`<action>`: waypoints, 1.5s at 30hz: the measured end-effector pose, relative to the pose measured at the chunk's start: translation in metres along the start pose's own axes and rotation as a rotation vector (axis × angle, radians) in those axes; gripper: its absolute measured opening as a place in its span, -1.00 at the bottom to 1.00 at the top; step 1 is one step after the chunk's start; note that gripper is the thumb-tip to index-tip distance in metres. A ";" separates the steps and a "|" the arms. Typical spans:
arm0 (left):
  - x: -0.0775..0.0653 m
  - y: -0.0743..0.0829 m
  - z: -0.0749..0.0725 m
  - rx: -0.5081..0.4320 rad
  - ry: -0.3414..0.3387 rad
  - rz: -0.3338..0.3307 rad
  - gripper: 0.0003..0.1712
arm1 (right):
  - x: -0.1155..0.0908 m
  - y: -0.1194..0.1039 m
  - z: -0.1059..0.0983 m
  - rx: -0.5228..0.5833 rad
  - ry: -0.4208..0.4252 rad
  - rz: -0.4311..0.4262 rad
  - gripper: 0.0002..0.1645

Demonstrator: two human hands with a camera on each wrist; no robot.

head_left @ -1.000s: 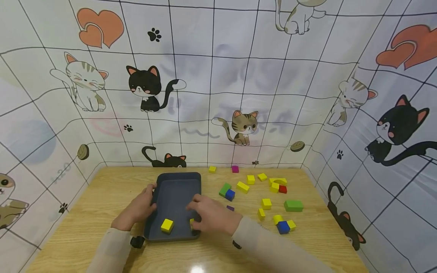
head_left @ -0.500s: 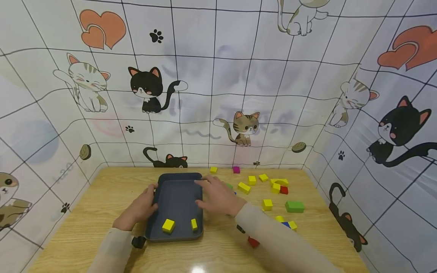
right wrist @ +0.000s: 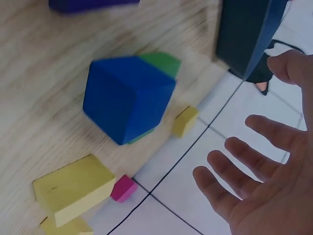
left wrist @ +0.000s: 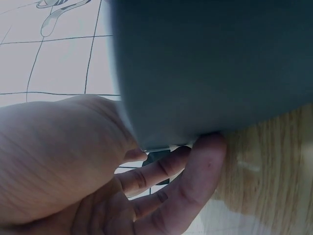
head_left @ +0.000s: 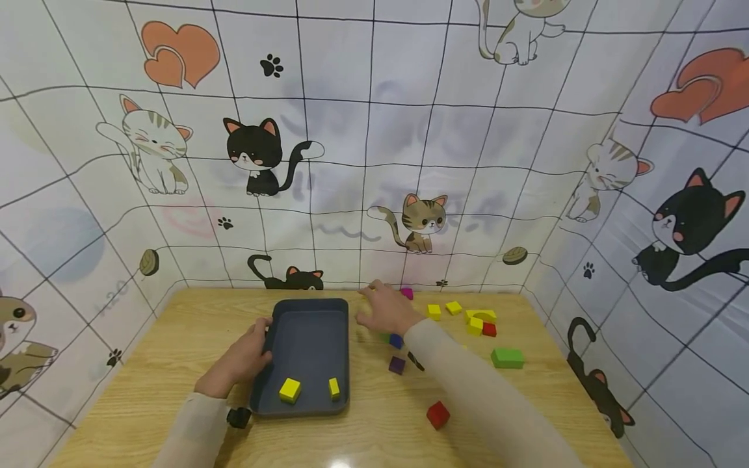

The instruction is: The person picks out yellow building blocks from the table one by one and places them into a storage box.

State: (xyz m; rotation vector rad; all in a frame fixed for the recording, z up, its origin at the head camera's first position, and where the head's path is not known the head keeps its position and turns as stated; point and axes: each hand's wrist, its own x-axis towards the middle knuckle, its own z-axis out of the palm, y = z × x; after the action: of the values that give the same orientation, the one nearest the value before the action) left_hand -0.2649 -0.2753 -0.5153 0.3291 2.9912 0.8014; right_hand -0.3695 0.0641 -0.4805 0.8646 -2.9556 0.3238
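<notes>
The dark grey tray (head_left: 310,344) lies on the table with two yellow blocks, a squarish one (head_left: 290,390) and a narrow one (head_left: 334,389), near its front edge. My left hand (head_left: 236,357) grips the tray's left rim; in the left wrist view its fingertips (left wrist: 209,152) touch the outer wall. Beyond the tray's right side, my right hand (head_left: 389,309) reaches toward the back, fingers spread and holding nothing. A small yellow block (right wrist: 185,121) near the wall is closest ahead of it, apart from the fingers; in the head view the hand mostly covers it.
Right of the tray lie a blue block (right wrist: 127,98) against a green one, a purple block (head_left: 396,365), a red block (head_left: 438,415) and a green block (head_left: 508,358). A magenta block (right wrist: 123,188) sits at the back edge. A cat-print cloth wall (head_left: 374,162) borders the table.
My right hand has let go of the narrow yellow block inside the tray, then moved out over the right rim toward the table's back edge. My left hand stays on the tray.
</notes>
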 end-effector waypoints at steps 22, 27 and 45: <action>-0.001 0.002 -0.001 0.014 0.028 0.024 -0.23 | 0.032 0.015 0.021 -0.056 -0.149 0.088 -0.10; -0.003 0.001 -0.001 0.025 0.031 0.021 -0.22 | 0.034 0.017 0.023 -0.074 -0.180 0.086 -0.07; 0.002 -0.003 0.000 0.024 0.015 -0.010 -0.20 | 0.033 0.024 0.028 0.059 -0.126 0.039 -0.57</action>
State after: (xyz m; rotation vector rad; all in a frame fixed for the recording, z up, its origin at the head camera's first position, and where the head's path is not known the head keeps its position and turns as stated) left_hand -0.2672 -0.2771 -0.5169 0.3103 3.0158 0.7716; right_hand -0.4100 0.0605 -0.5090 0.8656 -3.0969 0.3744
